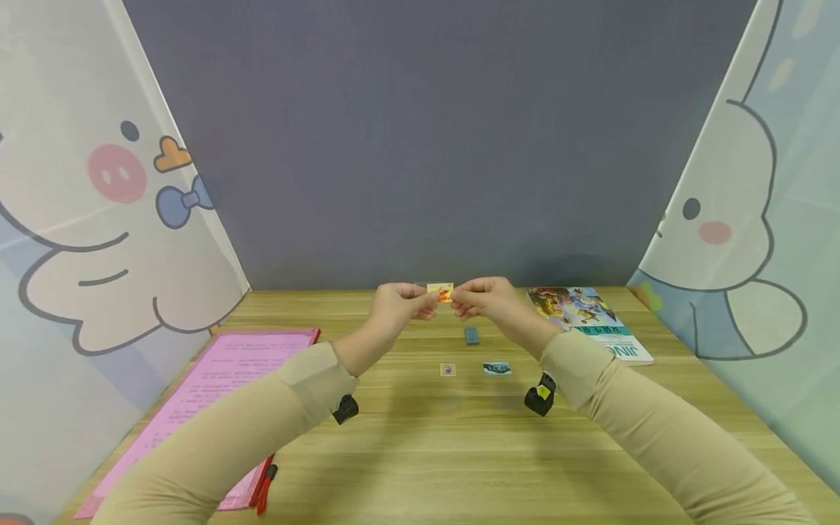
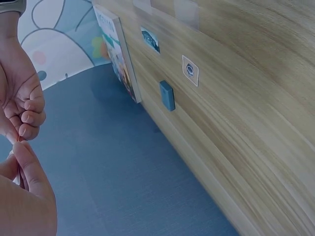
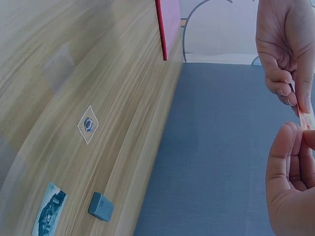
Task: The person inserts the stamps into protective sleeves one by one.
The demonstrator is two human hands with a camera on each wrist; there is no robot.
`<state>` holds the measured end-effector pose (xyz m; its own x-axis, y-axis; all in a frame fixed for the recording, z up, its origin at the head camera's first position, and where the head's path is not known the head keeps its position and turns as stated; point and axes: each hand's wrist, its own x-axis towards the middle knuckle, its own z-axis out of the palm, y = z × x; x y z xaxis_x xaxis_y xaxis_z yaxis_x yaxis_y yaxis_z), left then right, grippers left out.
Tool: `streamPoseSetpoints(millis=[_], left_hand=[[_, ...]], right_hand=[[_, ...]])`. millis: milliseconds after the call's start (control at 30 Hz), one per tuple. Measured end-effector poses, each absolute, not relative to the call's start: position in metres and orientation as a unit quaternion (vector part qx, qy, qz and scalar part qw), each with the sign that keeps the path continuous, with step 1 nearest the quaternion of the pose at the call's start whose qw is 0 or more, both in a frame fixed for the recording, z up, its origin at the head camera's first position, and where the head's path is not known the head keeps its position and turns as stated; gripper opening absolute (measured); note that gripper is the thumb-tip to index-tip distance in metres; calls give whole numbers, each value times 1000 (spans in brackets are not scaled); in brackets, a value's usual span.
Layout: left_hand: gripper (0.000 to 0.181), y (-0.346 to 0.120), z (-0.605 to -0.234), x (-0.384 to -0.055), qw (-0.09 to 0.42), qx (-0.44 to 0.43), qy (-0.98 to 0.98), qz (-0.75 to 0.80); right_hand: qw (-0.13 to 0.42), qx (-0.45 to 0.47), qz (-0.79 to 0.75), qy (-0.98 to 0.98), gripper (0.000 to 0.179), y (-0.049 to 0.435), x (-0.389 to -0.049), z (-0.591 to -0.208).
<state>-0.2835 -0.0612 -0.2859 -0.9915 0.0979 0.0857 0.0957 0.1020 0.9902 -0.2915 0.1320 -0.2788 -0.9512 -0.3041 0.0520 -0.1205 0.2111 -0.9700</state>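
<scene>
A small yellow stamp-like piece (image 1: 440,292) with a red picture is held up over the far side of the table. My left hand (image 1: 399,305) pinches its left side between thumb and fingers, and my right hand (image 1: 488,300) pinches the right edge. In the right wrist view the piece (image 3: 307,118) spans the narrow gap between both sets of fingertips. A thin dark-edged bit shows behind the left fingers, mostly hidden. Below the hands lie a blue-grey block (image 1: 472,336), a small square stamp-like piece (image 1: 448,370) and a teal rectangular one (image 1: 496,368).
A picture book (image 1: 630,343) lies at the back right, beyond the right forearm. On the left is a pink printed folder (image 1: 262,357) with a red edge; a red-and-black pen-like object (image 1: 265,490) lies beside it. Faint clear squares (image 2: 187,14) lie near the stamps.
</scene>
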Motion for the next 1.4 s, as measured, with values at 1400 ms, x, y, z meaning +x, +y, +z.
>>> streamPoseSetpoints(millis=[1400], left_hand=[[23, -62, -287, -283, -3, 67, 750, 658]], right_hand=[[59, -145, -631, 760, 28, 128, -290, -283]])
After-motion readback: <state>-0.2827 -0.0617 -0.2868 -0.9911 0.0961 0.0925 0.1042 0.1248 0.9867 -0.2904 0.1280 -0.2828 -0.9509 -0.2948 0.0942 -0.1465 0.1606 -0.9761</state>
